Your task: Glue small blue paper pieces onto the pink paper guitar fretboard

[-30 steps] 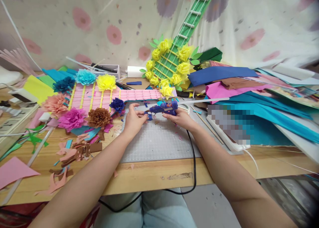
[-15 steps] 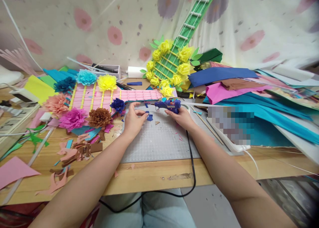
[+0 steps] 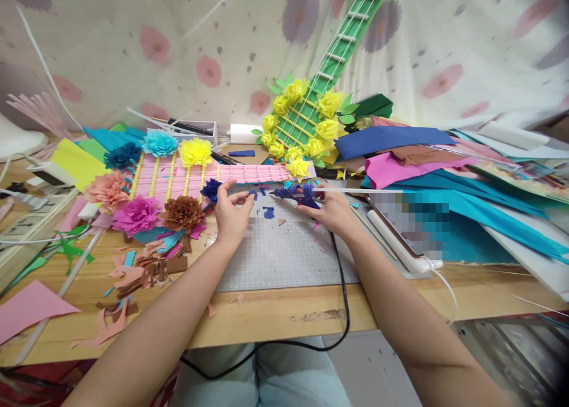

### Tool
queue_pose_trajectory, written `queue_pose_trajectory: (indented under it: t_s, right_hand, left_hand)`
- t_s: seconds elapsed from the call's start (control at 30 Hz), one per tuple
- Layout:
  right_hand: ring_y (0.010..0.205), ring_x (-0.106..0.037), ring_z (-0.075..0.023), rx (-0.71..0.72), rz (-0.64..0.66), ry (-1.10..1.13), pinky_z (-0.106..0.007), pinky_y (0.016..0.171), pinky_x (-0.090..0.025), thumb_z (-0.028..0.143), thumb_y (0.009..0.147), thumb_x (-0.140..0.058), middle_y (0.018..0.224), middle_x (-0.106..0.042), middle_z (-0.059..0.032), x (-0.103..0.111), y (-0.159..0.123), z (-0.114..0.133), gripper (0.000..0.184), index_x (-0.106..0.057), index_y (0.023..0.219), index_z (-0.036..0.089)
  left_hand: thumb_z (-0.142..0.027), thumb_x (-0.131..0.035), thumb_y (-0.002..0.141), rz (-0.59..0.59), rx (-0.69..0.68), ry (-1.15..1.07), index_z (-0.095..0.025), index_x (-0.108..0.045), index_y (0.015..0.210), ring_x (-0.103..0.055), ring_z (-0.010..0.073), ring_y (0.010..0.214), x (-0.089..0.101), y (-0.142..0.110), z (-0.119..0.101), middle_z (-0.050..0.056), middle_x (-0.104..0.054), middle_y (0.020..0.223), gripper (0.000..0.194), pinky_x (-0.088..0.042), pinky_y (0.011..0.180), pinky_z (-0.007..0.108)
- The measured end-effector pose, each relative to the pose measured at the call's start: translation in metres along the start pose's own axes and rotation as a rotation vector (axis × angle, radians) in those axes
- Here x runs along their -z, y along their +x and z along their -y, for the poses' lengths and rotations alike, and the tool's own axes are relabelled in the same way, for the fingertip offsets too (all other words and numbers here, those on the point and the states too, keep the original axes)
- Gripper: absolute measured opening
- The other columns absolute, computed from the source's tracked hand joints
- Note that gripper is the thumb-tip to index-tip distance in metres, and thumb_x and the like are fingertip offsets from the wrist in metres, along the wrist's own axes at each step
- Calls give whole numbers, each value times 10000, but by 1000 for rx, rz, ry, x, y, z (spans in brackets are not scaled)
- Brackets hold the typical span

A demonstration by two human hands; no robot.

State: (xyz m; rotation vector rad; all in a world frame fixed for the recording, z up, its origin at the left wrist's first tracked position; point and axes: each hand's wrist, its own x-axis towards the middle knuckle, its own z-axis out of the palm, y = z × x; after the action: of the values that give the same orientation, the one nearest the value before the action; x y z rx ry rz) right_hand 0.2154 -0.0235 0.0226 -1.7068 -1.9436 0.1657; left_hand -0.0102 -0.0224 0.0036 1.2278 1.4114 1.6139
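Head view: holds a blue glue gun [image 3: 293, 194] just right of the frame's centre, with the right hand [image 3: 334, 213] closed around the handle, nozzle aimed left, a white glue stick [image 3: 360, 190] jutting rightward from its rear. Pinches a small dark-blue paper piece [image 3: 253, 194] at nearly closed fingertips of the left hand [image 3: 232, 216], left of centre, near the nozzle but apart from it. Leaves another blue scrap [image 3: 268, 212] on the grey cutting mat [image 3: 284, 262], below the nozzle, mid-frame. Shows dark, pen-like sticks [image 3: 191, 126] inside a pale open box [image 3: 214, 133], upper left of centre.
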Motion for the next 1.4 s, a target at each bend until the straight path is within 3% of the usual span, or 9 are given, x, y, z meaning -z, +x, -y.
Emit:
queue_pose_trajectory:
  t_s: [0.13,0.23,0.33,0.5,0.63,0.93,1.13,1.23,1.4]
  right_hand:
    - [636,-528,-174,-47,218,-88,-274,565,-333,557,670,-642,639,-575,-22,26,-10,11,381,-500,637,205]
    - [573,-490,-132,11,437,148,-256,527,-321,493,710,-626,610,-553,14,25,-12,32,330,-475,635,210]
    - [625,-533,-120,10,404,554,-253,562,-405,426,701,-644,742,-599,3,3,-4,61,256,-527,776,212]
    - [707,-605,-106,-283,367,1243,-261,671,-496,317,626,-723,808,-609,10,-38,20,106,318,-536,857,205]
    - [635,-588,-61,-474,369,1513,-234,704,-481,222,655,-705,712,-605,41,-56,30,132,207,-556,790,177]
    - [578,-559,-55,-468,202,1525,-198,598,-484,208,737,-631,656,-581,48,-80,47,157,136,-500,721,178]
    - [562,-571,-67,-363,151,1321,-214,589,-495,153,735,-597,605,-524,72,-87,65,142,151,-459,685,188]
    - [558,-577,-75,-356,174,1255,-227,602,-496,156,725,-584,596,-524,73,-93,62,131,142,-452,688,194]
    - [553,-573,-82,-320,130,1188,-236,595,-492,143,703,-566,612,-498,95,-104,52,120,178,-417,764,219]
  left_hand:
    - [-226,-657,667,-38,61,-83,-204,-431,1121,-641,123,660,3,2,-7,12,-651,800,507,-477,502,202]
    - [-240,-660,674,-28,88,-90,-200,-444,1148,-618,103,618,3,2,-11,13,-654,803,523,-462,490,189]
    - [-261,-667,686,0,111,-115,-197,-465,1187,-596,87,579,2,1,-14,19,-669,812,544,-469,513,196]
    - [-205,-636,726,-52,168,-166,-187,-493,1236,-652,122,739,5,4,-20,55,-699,911,530,-520,621,219]
    - [-175,-619,743,-141,228,-263,-187,-466,1290,-660,121,794,11,11,-24,59,-704,991,568,-539,677,230]
    - [-240,-566,747,-144,32,-82,-227,-404,1328,-613,88,619,24,26,-16,55,-684,1048,603,-487,556,208]
    - [-143,-461,753,-459,-288,294,-207,-390,1224,-593,119,774,62,47,-30,86,-580,1166,481,-479,672,246]
    - [-211,-539,737,-321,-382,559,-197,-437,1174,-560,201,996,70,53,-29,101,-548,1166,449,-449,881,350]
    - [-311,-710,595,80,-469,937,-191,-400,1290,-280,328,1330,58,45,-18,153,-397,1377,770,-147,1102,511]
